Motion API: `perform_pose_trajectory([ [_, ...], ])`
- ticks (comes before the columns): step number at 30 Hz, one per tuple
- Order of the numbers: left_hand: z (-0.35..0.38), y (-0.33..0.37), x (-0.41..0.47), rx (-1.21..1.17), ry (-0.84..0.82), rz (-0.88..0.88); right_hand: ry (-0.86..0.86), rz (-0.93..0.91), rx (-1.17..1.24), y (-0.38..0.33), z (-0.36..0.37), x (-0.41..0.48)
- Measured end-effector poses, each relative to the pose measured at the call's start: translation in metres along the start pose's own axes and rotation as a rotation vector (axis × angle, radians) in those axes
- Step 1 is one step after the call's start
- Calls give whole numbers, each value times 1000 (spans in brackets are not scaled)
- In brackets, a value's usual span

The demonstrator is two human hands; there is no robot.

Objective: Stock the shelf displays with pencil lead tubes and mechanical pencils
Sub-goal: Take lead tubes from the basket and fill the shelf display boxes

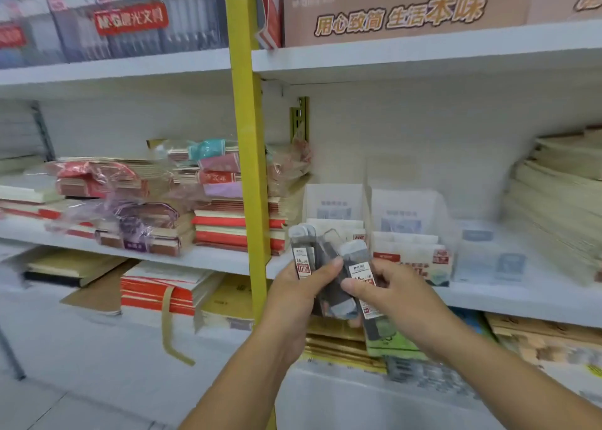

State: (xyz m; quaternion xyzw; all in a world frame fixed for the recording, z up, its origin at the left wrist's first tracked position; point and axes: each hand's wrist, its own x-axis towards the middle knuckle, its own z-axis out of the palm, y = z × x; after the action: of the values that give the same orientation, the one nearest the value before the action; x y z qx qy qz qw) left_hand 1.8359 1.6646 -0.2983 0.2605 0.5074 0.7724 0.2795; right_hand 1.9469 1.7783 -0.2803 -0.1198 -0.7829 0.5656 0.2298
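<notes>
My left hand [301, 291] grips a bunch of dark pencil lead tubes [304, 250] with grey caps and white-and-red labels, held in front of the middle shelf. My right hand [395, 294] pinches one more lead tube [360, 266] from the same bunch between thumb and fingers. Just behind the hands stands a clear display box [368, 198] with white packets in it. The lower ends of the tubes are hidden by my fingers. No mechanical pencils can be made out.
A yellow upright post [250, 156] divides the shelving, just left of my hands. Stacked notebooks [228, 224] fill the middle shelf on the left, and paper stacks [560, 208] sit at the right. A brown carton [404, 9] stands on the top shelf.
</notes>
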Motion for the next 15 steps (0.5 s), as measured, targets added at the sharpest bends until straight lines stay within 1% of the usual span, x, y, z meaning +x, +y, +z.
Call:
perform_pose_trajectory([
  [2, -2, 7, 23, 16, 31, 15, -21, 16, 18, -5, -4, 21],
  [5, -6, 14, 45, 34, 126, 39, -48, 37, -20, -9, -5, 40],
  [10, -10, 27, 58, 81, 223, 117, -6, -13, -50, -30, -14, 57],
  [12, -14, 28, 58, 89, 259, 147, 25, -84, -97, -41, -23, 64],
  [15, -20, 25, 56, 95, 302, 165, 150, -260, -242, -59, -38, 86],
])
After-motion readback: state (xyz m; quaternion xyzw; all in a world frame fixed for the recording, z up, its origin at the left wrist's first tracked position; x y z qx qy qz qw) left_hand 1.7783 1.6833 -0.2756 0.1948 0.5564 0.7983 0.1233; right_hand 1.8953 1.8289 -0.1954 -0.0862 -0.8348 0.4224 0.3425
